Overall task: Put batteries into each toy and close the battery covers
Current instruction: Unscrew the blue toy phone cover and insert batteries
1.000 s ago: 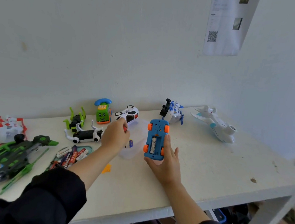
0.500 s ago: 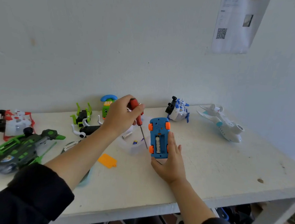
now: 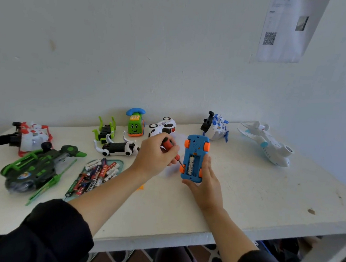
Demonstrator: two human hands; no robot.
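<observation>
A blue toy car with orange wheels lies upside down in my right hand, which holds it from below with the fingers along its right side. Its battery bay is uncovered and a battery shows inside. My left hand grips a red-handled screwdriver; the metal tip points down at the car's left edge. A teal tray of several loose batteries sits left of my left forearm. A small orange cover peeks out beside that forearm.
Other toys line the white table: a red-white vehicle, a green-black aircraft, green-black and white-black legged toys, a green phone toy, a white car, a blue-white helicopter, a white plane. The wall is close behind.
My left hand lifted the screwdriver from the clear dish, then brought it down toward the car's left side. The right hand kept holding the car.
</observation>
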